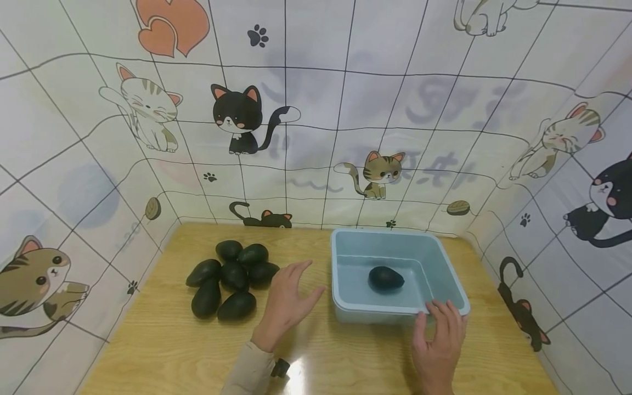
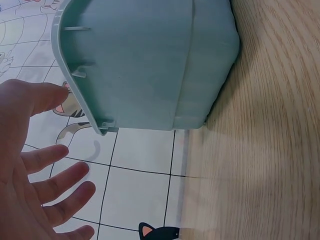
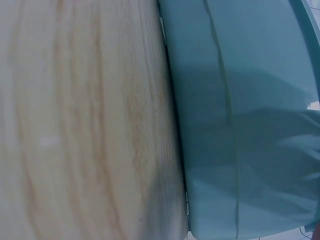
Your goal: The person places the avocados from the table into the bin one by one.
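Note:
My left hand (image 1: 288,302) hovers over the table between a cluster of avocados and a light blue plastic bin (image 1: 395,315). Its thumb and fingers are spread apart with nothing between them. In the left wrist view the same hand (image 2: 30,165) stands off the bin's side wall (image 2: 135,65). One dark green avocado (image 1: 386,278) lies inside the bin, near the middle of its floor. My right hand (image 1: 439,345) rests its fingertips on the bin's front rim, near the right corner. The right wrist view shows mostly the bin's outer wall (image 3: 210,125).
Several dark avocados (image 1: 234,276) lie close together on the left of the wooden table (image 1: 163,351). Behind and on both sides stand walls covered with cat-print sheeting (image 1: 316,109). The bin sits near the back wall, right of centre.

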A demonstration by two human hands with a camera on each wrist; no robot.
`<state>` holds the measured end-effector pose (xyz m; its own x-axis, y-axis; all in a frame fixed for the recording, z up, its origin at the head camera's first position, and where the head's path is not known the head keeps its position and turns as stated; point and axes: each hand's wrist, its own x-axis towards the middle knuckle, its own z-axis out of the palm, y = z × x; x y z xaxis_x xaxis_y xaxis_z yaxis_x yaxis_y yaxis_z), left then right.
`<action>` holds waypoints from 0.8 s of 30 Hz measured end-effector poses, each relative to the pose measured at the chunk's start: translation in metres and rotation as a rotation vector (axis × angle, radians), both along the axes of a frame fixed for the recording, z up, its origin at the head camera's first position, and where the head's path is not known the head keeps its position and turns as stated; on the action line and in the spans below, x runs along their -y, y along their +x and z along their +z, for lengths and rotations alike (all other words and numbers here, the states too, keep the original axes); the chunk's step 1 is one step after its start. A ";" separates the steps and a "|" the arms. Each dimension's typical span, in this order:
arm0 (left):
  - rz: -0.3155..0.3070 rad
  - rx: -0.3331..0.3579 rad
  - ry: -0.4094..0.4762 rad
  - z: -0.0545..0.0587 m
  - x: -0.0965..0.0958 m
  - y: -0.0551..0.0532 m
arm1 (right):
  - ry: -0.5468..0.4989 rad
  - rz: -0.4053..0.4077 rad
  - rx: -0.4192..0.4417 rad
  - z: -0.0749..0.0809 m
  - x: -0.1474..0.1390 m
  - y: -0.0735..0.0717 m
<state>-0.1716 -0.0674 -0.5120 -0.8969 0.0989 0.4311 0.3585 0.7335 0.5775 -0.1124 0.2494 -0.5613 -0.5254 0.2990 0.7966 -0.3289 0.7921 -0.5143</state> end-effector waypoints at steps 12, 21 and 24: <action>0.003 0.006 0.016 -0.003 0.006 -0.001 | -0.015 -0.001 0.012 0.002 0.001 0.001; 0.021 -0.007 -0.017 -0.007 0.014 0.000 | -0.006 0.005 -0.022 0.000 0.000 -0.001; 0.031 -0.004 -0.033 -0.006 0.018 0.000 | -0.006 0.005 -0.030 -0.001 0.000 -0.002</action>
<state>-0.1712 -0.0854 -0.5183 -0.8980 0.0853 0.4316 0.3376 0.7627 0.5516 -0.1143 0.2498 -0.5620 -0.5029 0.3009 0.8103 -0.3483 0.7874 -0.5085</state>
